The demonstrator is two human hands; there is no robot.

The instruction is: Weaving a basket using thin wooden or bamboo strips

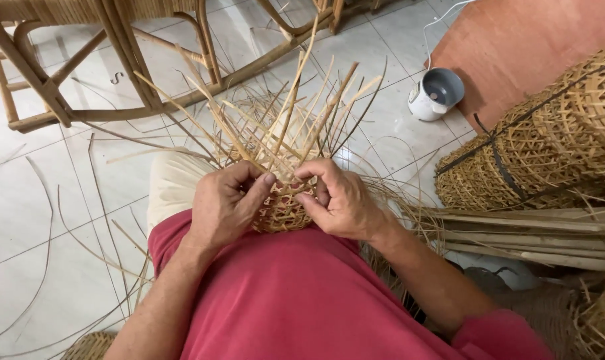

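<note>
A small half-woven rattan basket (282, 212) rests against my red shirt, its open lattice facing up. Many loose cane strips (296, 113) fan upward and away from its rim. My left hand (226, 203) grips the basket's left side, thumb pressing on the weave at the rim. My right hand (339, 200) holds the right side, with its fingers pinching a strip at the rim. Both hands touch the basket and nearly meet at the top.
A stack of finished woven baskets (549, 140) lies at the right, tied with dark bands. Bundled cane sticks (536, 233) lie below it. A white round appliance (436, 93) stands on the tiled floor. A rattan chair frame (116, 67) stands at the back left. Stray strips litter the floor.
</note>
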